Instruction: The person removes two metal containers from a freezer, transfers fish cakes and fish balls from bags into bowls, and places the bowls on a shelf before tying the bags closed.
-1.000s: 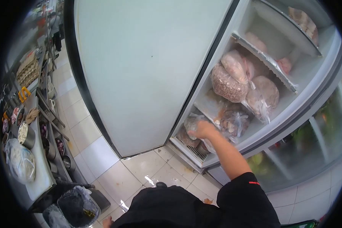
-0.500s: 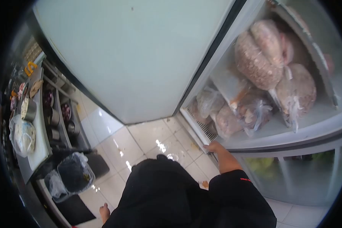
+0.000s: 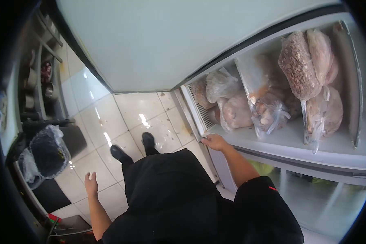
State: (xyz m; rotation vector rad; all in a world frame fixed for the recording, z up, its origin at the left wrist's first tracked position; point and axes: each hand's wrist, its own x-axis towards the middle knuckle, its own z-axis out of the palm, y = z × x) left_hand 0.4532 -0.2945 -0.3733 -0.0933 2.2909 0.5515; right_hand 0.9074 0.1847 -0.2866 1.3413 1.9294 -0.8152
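Observation:
My right hand (image 3: pixel 216 143) grips the front corner of an open freezer (image 3: pixel 254 143), its fingers bent over the edge. Inside the freezer, behind that hand, lie knotted clear plastic bags: a pale pinkish bag (image 3: pixel 236 112), a bag of meat-like pieces (image 3: pixel 268 116), and a large bag of brownish chopped contents (image 3: pixel 297 65). My left hand (image 3: pixel 91 185) hangs over the tiled floor at my left side, fingers apart, holding nothing. The bin (image 3: pixel 49 150) is the nearest thing to it.
A large white door panel (image 3: pixel 158 40) stands swung out in front of me. Below the freezer section, a glass front (image 3: pixel 309 199) shows something green behind it. Metal shelving with pots (image 3: pixel 49 91) runs along the left. The floor tiles (image 3: pixel 97 122) look wet.
My view has tilted down and shifted, so my shoes now show. My left hand has come forward from my side with its fingers opened. My right hand stays at the freezer corner.

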